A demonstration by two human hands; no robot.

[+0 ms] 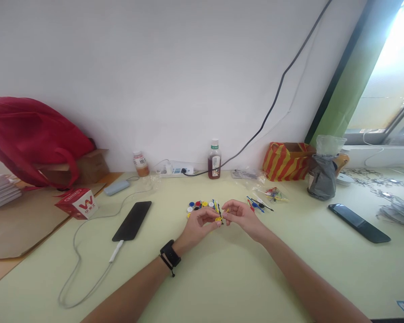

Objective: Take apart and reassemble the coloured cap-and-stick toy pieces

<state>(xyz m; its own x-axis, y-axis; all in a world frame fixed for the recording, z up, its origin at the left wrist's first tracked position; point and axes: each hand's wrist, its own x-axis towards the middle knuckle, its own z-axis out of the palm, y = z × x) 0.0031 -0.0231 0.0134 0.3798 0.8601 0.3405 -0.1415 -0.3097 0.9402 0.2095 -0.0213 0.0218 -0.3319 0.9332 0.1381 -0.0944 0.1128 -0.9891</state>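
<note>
My left hand [200, 225], with a black watch on its wrist, pinches a small round yellow plastic piece [218, 219]. Close against it, my right hand [245, 219] has its thumb and forefinger closed on a thin yellow plastic piece [226, 211]; whether the two pieces touch I cannot tell. Behind my left hand lie several small round caps [198, 204] in blue, white, red, yellow and black, partly hidden by it. Thin coloured arrows [216, 206] lie just beyond my fingertips. To the right of my right hand is a loose group of arrow spinners [260, 205] in blue, black, red and white.
A charging phone [132, 221] and a red box [76, 203] lie left; another dark phone [358, 223] lies right. Along the wall stand a drink bottle [214, 160], a power strip [178, 171] and a striped bag [286, 162]. A plastic bag of coloured parts [274, 194] lies behind the spinners.
</note>
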